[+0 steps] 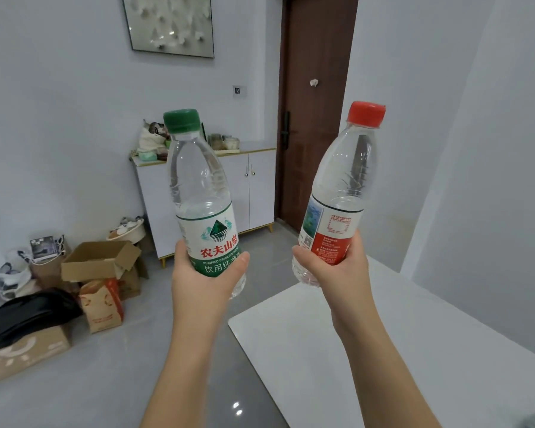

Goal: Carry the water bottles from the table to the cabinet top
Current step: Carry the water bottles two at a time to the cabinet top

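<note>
My left hand (200, 278) grips the lower part of a clear water bottle with a green cap and green-and-white label (198, 186), held upright in the air. My right hand (337, 267) grips a second clear bottle with a red cap and red-and-white label (343, 186), tilted slightly right. Both bottles are held up in front of me, above the floor and the near corner of the white table (368, 350). Behind them against the far wall stands the white cabinet (257, 186); its top (254, 149) holds several items on the left and middle.
A brown door (315, 88) stands right of the cabinet. On the floor at left lie cardboard boxes (99, 261), a paper bag (101, 304), a black bag (28, 316) and shoes. The grey tiled floor (167, 335) runs between table and cabinet.
</note>
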### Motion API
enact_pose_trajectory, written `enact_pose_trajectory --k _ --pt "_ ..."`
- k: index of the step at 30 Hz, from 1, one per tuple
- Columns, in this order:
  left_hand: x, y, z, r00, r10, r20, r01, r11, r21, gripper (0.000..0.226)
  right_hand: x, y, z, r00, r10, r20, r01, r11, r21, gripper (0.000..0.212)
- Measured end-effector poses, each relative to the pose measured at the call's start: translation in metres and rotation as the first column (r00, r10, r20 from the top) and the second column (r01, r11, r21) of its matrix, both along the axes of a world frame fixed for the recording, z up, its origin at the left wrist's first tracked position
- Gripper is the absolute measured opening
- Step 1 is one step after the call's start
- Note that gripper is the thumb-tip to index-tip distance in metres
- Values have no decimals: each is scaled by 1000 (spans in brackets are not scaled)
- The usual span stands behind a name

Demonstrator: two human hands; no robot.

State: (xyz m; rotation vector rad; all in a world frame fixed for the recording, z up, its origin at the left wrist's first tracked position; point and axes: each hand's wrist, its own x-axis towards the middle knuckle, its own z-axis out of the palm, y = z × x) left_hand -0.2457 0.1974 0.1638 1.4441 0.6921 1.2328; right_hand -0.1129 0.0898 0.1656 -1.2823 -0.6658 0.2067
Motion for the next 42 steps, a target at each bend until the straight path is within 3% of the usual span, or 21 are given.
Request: enact_pose_trajectory --k 9,17,33,42 --pt "-16 141 -5 988 -108 -111 111 994 15 49 -16 140 -7 997 -80 -19 80 997 15 67" --pt "2 228 -29 989 -93 -111 90 996 -25 57 0 231 -24 998 -63 -4 63 997 -39 61" --pt "134 441 -35 989 -96 -117 96 995 -9 53 133 444 -47 997 -60 -56 57 996 -62 61" --pt "194 536 -47 984 -143 -111 140 990 -28 56 179 529 -64 992 -106 -75 91 981 -173 66"
